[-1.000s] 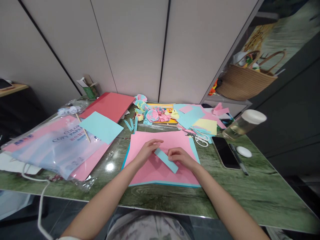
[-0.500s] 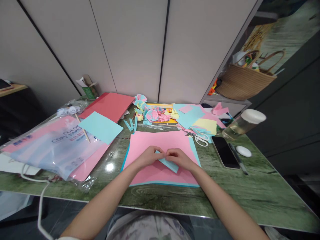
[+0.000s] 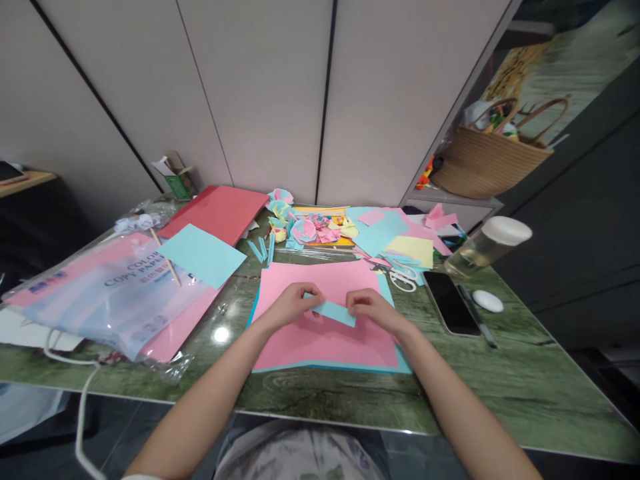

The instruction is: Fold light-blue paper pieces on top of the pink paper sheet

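A light blue paper strip (image 3: pixel 334 311) spans the gap between my two hands, a little tilted down to the right. My left hand (image 3: pixel 299 305) pinches its left end between thumb and fingers. At the right end, my right hand (image 3: pixel 373 309) has its thumb and fingertips closed on the strip's upper edge. Beneath both hands lies a pink sheet (image 3: pixel 320 350), on top of blue sheets whose edges stick out around it.
White-handled scissors (image 3: pixel 403 280), a phone (image 3: pixel 451 303), a pen (image 3: pixel 477 317) and a cup (image 3: pixel 487 247) lie or stand on the right. Crumpled paper flowers (image 3: pixel 305 231) sit at the back. A plastic paper pack (image 3: pixel 125 287) and a red sheet (image 3: pixel 220 212) cover the left.
My hands have moved apart, the left one to the left and the right one to the right. The blue strip now shows more of its length and lies flatter.
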Demonstrator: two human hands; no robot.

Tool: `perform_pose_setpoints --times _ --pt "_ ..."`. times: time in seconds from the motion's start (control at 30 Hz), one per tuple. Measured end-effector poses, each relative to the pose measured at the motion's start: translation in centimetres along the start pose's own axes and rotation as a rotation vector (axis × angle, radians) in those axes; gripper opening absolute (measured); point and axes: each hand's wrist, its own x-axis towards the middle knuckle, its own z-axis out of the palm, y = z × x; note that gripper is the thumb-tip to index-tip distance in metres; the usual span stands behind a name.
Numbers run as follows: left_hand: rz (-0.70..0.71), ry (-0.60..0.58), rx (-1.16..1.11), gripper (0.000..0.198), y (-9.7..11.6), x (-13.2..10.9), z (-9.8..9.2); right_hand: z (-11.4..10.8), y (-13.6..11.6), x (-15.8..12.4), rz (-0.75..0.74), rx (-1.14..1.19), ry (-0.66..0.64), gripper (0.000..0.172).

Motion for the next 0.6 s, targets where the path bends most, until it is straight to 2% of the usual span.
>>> perform_pose_setpoints --times 0.17,0.23,0.37,0.47,0.6 --pt "0.012 0.026 -0.062 0.022 0.2 0.0 -0.2 -1.3 -1.0 -0.7 -0.009 0.0 -0.007 0.008" --pt "0.018 0.071 -0.082 0.022 0.0 0.0 -0.5 -2.2 -1.0 -1.1 -0.017 -0.004 0.014 0.009" --pt "0.026 0.212 -0.128 0.022 -0.7 0.3 -1.5 -3.9 -0.6 -1.5 -0.064 0.005 0.18 0.019" --pt "0.028 0.244 -0.154 0.024 -1.2 0.6 -1.1 -3.3 -0.3 -1.0 -0.078 0.013 0.263 0.016" --pt "0.027 0.255 -0.164 0.025 -1.8 1.0 0.6 -0.6 -0.2 0.0 -0.048 -0.004 0.256 0.023"
